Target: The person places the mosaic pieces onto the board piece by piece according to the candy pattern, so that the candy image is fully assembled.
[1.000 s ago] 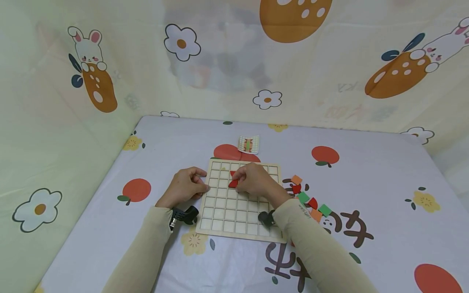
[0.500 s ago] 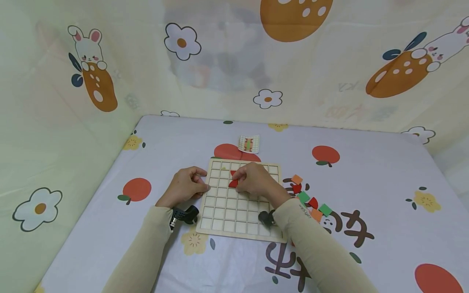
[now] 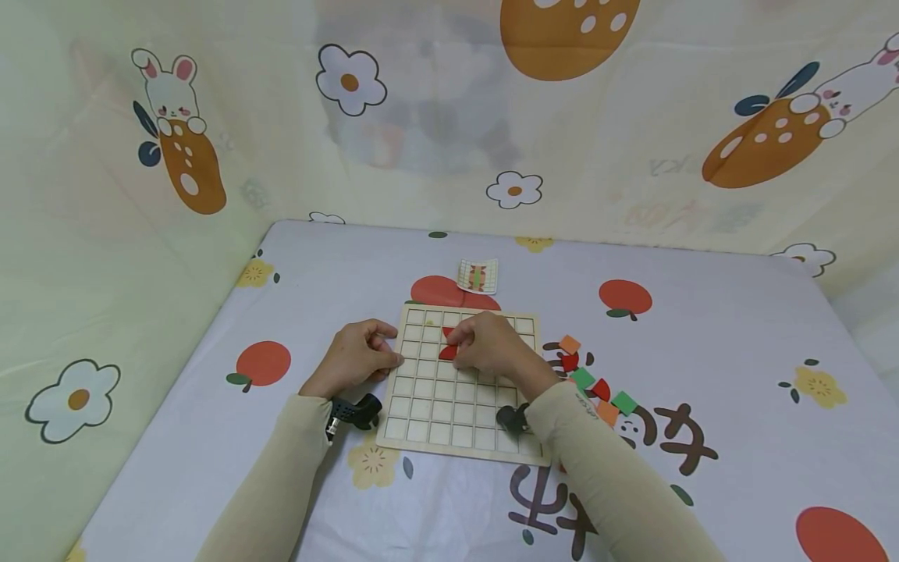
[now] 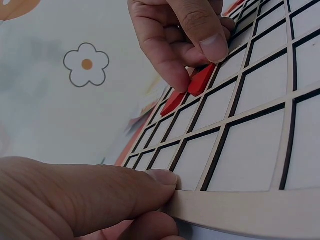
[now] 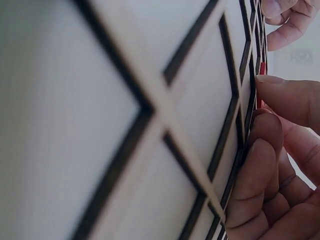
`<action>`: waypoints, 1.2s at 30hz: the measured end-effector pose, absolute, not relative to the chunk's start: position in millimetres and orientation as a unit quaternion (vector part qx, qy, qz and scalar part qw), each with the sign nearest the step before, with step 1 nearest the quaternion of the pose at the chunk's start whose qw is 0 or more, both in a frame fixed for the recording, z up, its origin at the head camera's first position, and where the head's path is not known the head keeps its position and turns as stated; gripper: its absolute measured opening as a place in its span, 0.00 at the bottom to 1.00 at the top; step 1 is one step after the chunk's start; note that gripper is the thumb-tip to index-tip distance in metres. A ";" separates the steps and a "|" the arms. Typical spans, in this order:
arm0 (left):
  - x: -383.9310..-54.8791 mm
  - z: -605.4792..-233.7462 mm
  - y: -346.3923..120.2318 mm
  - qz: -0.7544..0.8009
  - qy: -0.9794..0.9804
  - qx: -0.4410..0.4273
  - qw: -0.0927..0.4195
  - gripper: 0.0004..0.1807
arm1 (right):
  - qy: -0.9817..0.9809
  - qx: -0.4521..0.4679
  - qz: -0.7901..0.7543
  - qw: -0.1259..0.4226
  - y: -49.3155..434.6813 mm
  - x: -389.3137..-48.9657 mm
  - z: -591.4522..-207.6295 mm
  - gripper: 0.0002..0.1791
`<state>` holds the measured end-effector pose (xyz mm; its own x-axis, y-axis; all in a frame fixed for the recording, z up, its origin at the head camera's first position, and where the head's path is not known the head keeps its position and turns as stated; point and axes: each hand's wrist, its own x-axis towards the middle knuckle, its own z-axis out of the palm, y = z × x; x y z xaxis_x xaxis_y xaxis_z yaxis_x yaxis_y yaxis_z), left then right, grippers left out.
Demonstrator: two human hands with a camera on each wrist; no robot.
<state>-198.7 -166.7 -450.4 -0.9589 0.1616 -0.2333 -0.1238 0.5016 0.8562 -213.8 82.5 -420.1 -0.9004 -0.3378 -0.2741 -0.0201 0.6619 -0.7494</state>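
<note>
A wooden grid board (image 3: pixel 421 410) lies on the table in front of me. My left hand (image 3: pixel 354 359) grips its left edge; in the left wrist view the thumb (image 4: pixel 160 178) lies on the frame with fingers curled below. Over the upper middle of the grid is my right hand (image 3: pixel 492 347), its thumb and index finger pinching a small red piece (image 4: pixel 201 80) with a curved side. Another red piece (image 4: pixel 172 103) sits in the grid right beside those fingertips. Part of the red shapes is hidden by the right hand, and only a sliver of red (image 5: pixel 263 70) shows in the right wrist view.
Right of the board lie several loose pieces, among them an orange square (image 3: pixel 569 343), a green square (image 3: pixel 623 403) and a red rounded piece (image 3: pixel 600 389). A small pattern card (image 3: pixel 465 277) lies beyond the far edge. Printed cloth covers the table (image 3: pixel 716 328).
</note>
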 end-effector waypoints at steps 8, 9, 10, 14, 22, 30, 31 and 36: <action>-197.4 -450.3 -166.4 0.498 0.855 0.007 0.144 0.23 | 0.884 -0.109 -0.412 0.192 88.7 -211.1 -419.1 0.16; -197.2 -450.2 -166.5 0.498 0.855 0.007 0.144 0.23 | 0.883 -0.114 -0.414 0.188 91.7 -210.7 -418.7 0.16; -197.0 -450.1 -166.6 0.498 0.855 0.006 0.144 0.23 | 0.882 -0.120 -0.417 0.183 95.5 -209.7 -417.3 0.16; -196.9 -449.8 -167.1 0.501 0.854 0.008 0.144 0.23 | 0.880 -0.116 -0.431 0.163 118.3 -203.5 -409.1 0.18; -197.7 -450.3 -167.9 0.500 0.853 0.005 0.147 0.23 | 0.881 -0.041 -0.449 0.147 175.4 -184.8 -402.9 0.20; -198.0 -452.8 -166.8 0.506 0.850 0.009 0.145 0.23 | 0.887 0.003 -0.438 0.148 215.4 -158.8 -408.7 0.18; -198.1 -453.0 -166.6 0.507 0.850 0.008 0.144 0.23 | 0.891 0.009 -0.429 0.151 218.6 -155.1 -409.5 0.17; -198.8 -453.2 -165.4 0.507 0.850 0.006 0.145 0.23 | 0.905 0.019 -0.394 0.158 227.8 -139.6 -411.7 0.19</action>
<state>-198.8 -165.4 -453.2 -0.9579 0.1564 -0.2409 -0.1375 0.4868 0.8626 -139.6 227.8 -411.7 -0.9495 -0.0892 -0.3008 0.1594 0.6885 -0.7074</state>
